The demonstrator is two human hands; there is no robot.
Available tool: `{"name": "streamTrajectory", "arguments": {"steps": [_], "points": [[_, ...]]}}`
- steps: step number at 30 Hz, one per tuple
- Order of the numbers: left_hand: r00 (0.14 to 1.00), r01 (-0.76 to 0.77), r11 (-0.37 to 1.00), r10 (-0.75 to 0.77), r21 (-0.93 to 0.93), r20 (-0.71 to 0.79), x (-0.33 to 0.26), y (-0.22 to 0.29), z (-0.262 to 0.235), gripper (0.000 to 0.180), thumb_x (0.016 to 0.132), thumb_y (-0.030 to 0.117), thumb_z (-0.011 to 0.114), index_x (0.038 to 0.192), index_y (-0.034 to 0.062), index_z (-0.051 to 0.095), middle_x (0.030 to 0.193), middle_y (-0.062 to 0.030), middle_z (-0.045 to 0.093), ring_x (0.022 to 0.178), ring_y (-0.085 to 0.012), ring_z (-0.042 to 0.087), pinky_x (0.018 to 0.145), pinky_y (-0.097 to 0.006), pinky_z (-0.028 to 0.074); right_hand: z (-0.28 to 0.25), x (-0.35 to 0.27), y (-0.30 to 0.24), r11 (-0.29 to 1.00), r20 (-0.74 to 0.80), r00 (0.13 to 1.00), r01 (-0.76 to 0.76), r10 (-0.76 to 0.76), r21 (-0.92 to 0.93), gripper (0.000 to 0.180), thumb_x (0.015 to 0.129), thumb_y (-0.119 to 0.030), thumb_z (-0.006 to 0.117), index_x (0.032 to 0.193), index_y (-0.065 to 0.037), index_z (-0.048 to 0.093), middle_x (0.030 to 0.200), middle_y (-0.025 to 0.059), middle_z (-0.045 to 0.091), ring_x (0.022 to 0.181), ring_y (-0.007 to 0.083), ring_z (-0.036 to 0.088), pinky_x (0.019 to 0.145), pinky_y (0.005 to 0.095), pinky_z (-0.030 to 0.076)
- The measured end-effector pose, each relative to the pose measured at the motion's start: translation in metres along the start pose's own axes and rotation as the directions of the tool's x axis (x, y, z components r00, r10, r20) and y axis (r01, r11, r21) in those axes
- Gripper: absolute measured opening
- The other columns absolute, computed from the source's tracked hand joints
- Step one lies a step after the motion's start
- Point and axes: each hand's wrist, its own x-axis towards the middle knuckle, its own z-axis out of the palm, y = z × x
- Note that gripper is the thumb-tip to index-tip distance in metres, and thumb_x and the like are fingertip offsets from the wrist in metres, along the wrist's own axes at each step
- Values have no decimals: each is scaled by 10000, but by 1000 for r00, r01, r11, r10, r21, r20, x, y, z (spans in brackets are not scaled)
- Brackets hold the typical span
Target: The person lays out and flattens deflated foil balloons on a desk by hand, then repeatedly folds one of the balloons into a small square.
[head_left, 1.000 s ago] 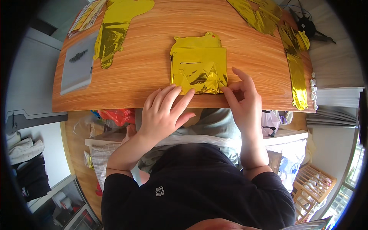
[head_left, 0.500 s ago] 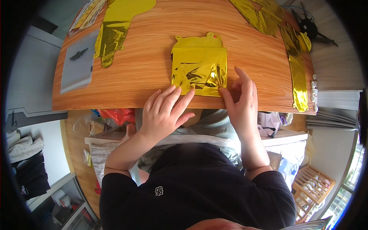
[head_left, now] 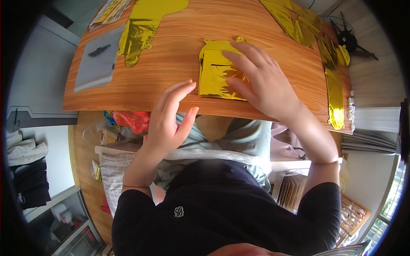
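A flat, folded gold foil balloon [head_left: 209, 79] lies near the front edge of the wooden table, with two small eyelet tabs at its far side. Above its right half hovers my right hand [head_left: 271, 85], its fingers spread and slightly blurred; they hide part of the foil, so contact is hard to judge. My left hand [head_left: 168, 117] is raised at the table edge just left of the foil. Its thumb stands apart from the fingers and nothing is in it.
More flat gold foil balloons lie at the far left [head_left: 141, 30], far right [head_left: 294, 21] and right edge [head_left: 334, 94]. A clear plastic sleeve [head_left: 96, 68] with a dark strip sits left. Small white pieces [head_left: 351, 106] line the right edge, near a black stand [head_left: 347, 40].
My right hand has moved from the foil's near right corner up over its right half. My left hand has come off the foil and drawn back toward me.
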Motion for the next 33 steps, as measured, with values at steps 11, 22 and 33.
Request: {"name": "streamTrajectory", "arguments": {"steps": [11, 22, 33], "points": [[919, -249, 866, 70, 434, 388, 16, -15, -25, 449, 875, 323, 760, 1266, 110, 696, 1392, -81, 612, 1295, -300, 571, 1056, -462, 454, 38, 20, 31, 983, 225, 957, 185, -182, 5, 637, 1010, -463, 593, 1525, -109, 472, 1593, 178, 429, 1493, 388, 363, 1246, 558, 242], [735, -607, 664, 261, 435, 626, 44, -28, -52, 610, 860, 577, 672, 1354, 219, 660, 1412, 17, 597, 1317, -179, 532, 1083, -429, 418, 50, 17, 35, 985, 245, 954, 169, -174, 39, 666, 1011, -524, 563, 1555, -159, 446, 1625, 125, 402, 1500, 362, 352, 1244, 534, 239], [730, -609, 676, 272, 416, 626, 29, -29, -39, 654, 907, 637, 583, 1366, 178, 664, 1414, 45, 606, 1308, -136, 538, 1058, -392, 411, 52, 18, 35, 986, 246, 955, 162, -163, 25, 664, 1011, -525, 559, 1564, -180, 434, 1633, 101, 395, 1506, 349, 347, 1248, 523, 238]]}}
